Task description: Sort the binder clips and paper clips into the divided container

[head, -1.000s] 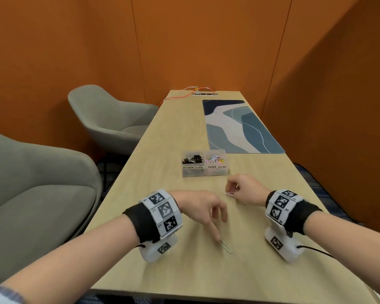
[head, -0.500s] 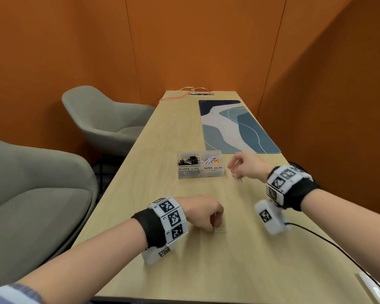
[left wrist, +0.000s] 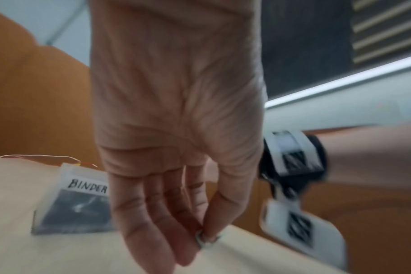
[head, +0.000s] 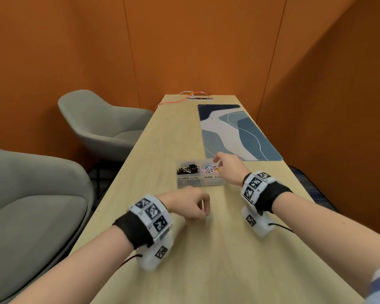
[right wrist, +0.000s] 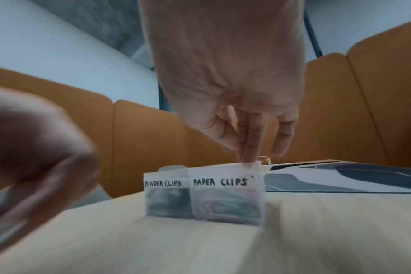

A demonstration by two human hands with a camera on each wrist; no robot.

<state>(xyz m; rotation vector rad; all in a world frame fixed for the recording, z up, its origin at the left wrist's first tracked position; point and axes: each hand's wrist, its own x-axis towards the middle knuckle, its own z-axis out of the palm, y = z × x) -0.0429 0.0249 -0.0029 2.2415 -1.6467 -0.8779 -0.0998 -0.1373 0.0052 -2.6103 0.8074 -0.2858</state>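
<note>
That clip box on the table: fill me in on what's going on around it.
A person is sorting clips into a divided container labelled BINDER CLIPS and PAPER CLIPS. The right hand is at the paper clips compartment, fingertips at its rim; whether it holds a clip cannot be told. The left hand, nearer the person, pinches a silver paper clip just above the table. Black binder clips already fill the other compartment.

Left hand (head: 190,205) low and close in, palm down, fingers (left wrist: 153,213) curled, thumb and fingertips pinched together at the tips. Right hand (head: 229,168) stretched further forward, wrist raised, thumb and fingers (right wrist: 251,140) pointing downward, tips bunched. Both forearms bare, each wrist (head: 149,218) wrapped in a black band with patterned white tags.
</note>
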